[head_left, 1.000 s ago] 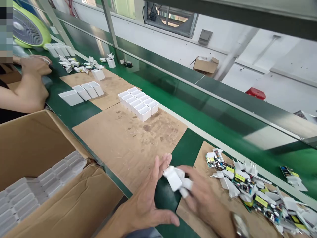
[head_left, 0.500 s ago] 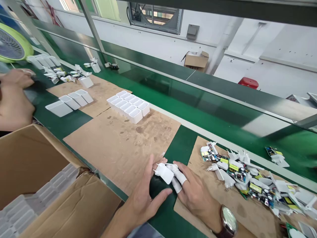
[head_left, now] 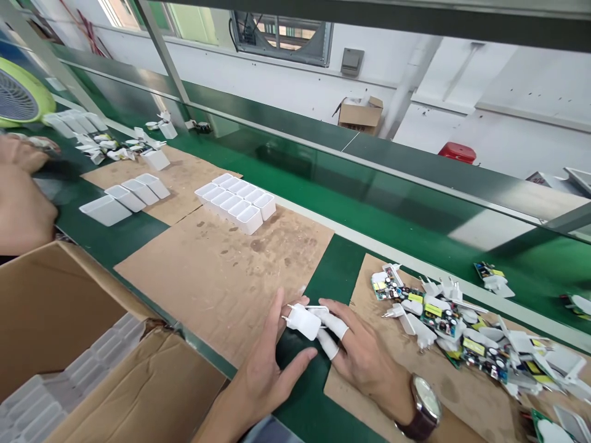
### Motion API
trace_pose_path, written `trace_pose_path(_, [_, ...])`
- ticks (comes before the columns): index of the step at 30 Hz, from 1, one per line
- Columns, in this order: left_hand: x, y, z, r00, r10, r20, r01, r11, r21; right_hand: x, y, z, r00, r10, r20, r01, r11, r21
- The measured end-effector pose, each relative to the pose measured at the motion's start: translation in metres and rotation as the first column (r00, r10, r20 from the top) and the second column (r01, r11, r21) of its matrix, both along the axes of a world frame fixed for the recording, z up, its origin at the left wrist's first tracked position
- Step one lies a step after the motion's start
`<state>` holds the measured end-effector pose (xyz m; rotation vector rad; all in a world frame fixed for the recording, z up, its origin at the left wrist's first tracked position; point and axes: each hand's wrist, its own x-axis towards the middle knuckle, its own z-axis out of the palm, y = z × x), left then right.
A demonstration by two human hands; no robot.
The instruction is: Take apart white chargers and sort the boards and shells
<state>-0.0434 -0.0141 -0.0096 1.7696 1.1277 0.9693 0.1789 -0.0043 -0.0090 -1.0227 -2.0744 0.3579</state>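
Observation:
A white plug piece (head_left: pixel 303 321) with two pins pointing left is pinched in my right hand (head_left: pixel 362 344). White finger covers sit on two of its fingertips, and a watch (head_left: pixel 422 403) is on that wrist. My left hand (head_left: pixel 272 357) is beside the pins, its thumb and index finger spread wide. Its other fingers are partly hidden behind the plug piece, so I cannot tell whether they touch it. To the right, a pile of circuit boards with white plug parts (head_left: pixel 462 326) lies on a cardboard sheet (head_left: pixel 364 394).
White open cases (head_left: pixel 237 203) stand in rows on the middle cardboard (head_left: pixel 221 271), with several more cases (head_left: pixel 124 197) farther left. A carton (head_left: pixel 152 381) of white trays is at the front left. Another person's arm (head_left: pixel 23 203) reaches in near a green fan (head_left: pixel 23 92).
The board on the green belt has moved left, and another board has entered at the right edge. The plug piece has turned slightly in my right hand. The view has shifted a little.

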Motion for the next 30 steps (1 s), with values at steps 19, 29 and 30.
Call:
trace_pose_path(19, [0.038, 0.013, 0.014, 0.989, 0.125, -0.080, -0.070, 0.870, 0.488, -0.008, 0.008, 0.015, 0.422, -0.360, -0.832, -0.706, 0.445, -0.551])
trace_pose_path(29, [0.036, 0.014, 0.009, 0.989, 0.120, -0.084, -0.064, 0.870, 0.489, -0.009, 0.008, 0.012, 0.431, -0.332, -0.839, -0.698, 0.466, -0.544])
trace_pose_path(30, [0.036, 0.014, 0.009, 0.989, 0.118, -0.086, -0.062, 0.872, 0.485, -0.009, 0.008, 0.012, 0.434, -0.333, -0.837, -0.698, 0.464, -0.546])
